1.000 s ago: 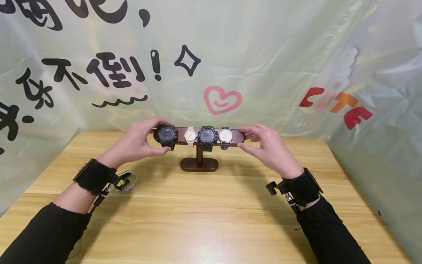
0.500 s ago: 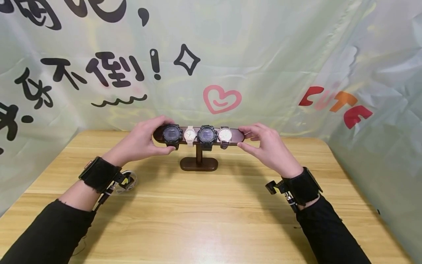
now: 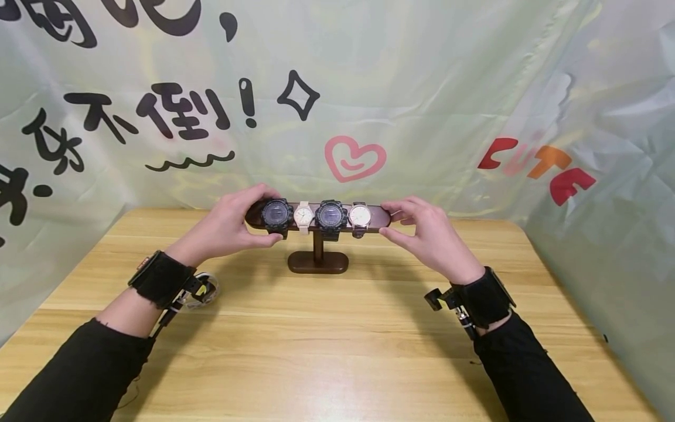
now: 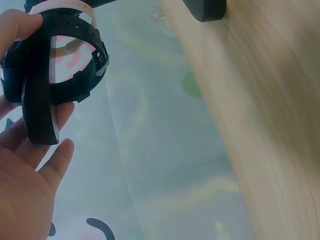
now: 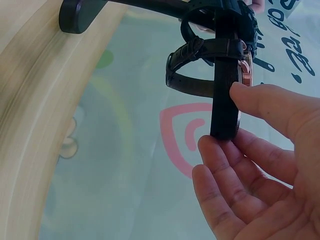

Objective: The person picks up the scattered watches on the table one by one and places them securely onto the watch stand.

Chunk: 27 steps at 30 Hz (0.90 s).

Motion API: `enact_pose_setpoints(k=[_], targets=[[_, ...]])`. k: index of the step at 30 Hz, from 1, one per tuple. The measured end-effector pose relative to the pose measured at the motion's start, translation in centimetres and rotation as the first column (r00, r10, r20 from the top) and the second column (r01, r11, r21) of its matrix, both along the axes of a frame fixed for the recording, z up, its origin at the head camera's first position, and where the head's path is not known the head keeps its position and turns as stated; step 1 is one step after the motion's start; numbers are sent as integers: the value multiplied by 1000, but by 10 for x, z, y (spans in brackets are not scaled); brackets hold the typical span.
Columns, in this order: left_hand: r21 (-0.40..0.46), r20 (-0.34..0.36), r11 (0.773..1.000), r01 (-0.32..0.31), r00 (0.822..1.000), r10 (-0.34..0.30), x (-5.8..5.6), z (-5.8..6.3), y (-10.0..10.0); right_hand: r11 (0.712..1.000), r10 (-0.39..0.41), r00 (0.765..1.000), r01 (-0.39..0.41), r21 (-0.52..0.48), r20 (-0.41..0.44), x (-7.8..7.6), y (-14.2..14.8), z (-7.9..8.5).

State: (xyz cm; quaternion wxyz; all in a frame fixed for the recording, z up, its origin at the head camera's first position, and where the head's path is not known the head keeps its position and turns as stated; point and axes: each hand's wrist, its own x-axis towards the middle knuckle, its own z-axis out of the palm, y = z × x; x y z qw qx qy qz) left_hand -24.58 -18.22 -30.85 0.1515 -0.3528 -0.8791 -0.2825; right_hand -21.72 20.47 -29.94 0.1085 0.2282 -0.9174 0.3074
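A dark brown watch stand (image 3: 318,264) stands on the table, its bar carrying a row of watches. My left hand (image 3: 229,223) pinches the leftmost black sports watch (image 3: 276,215), thumb at its lower strap and fingers behind the bar. That watch's strap (image 4: 92,75) is a closed loop hanging round the bar in the left wrist view. Right of it sit a white watch (image 3: 303,217), a second black sports watch (image 3: 331,216) and a watch with a pale dial and dark strap (image 3: 360,217). My right hand (image 3: 427,231) grips the bar's right end (image 5: 225,117) between thumb and fingers.
The wooden table (image 3: 337,346) reaches back to a pale green printed curtain (image 3: 422,88) close behind the stand. A white cable coil (image 3: 210,291) lies under the left wrist. Each wrist wears a black strap with a small camera.
The left hand has moved slightly right, sliding the leftmost black sports watch along the bar nearer the white watch; most of this came in the first half second. The right hand keeps its place.
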Motion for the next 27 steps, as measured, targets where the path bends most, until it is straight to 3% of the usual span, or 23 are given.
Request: enact_pose_setpoints(k=[27], targets=[[30, -48, 999, 26, 999, -24, 1, -7, -2, 1000, -9, 1000, 9, 15, 3, 0, 0, 1]])
